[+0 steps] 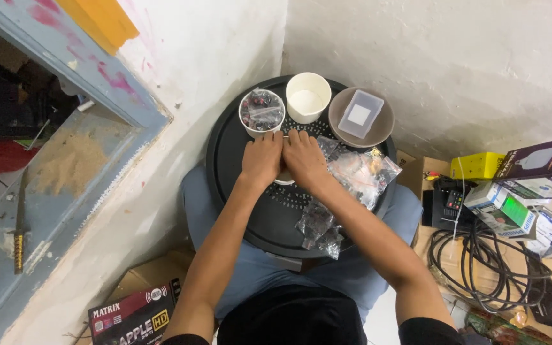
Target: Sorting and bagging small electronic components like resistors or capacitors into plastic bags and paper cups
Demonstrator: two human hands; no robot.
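Note:
My left hand [261,160] and my right hand [304,160] rest side by side, palms down, on a round black tray [231,160] on my lap. Together they cover a small white cup [283,181], of which only the near rim shows. Just beyond my left fingers stands a white cup holding small clear bags [262,112]. An empty white paper cup [308,97] stands beyond my right fingers. Clear plastic bags of small parts [360,172] lie right of my right hand, more small bags [319,227] beside my right forearm.
A brown dish [381,124] with a clear plastic box [360,114] sits at the tray's far right. White walls meet in a corner behind. Coiled black cables [480,262], a black device [447,206] and several boxes [531,185] lie on the right. A dark printed box [137,314] lies lower left.

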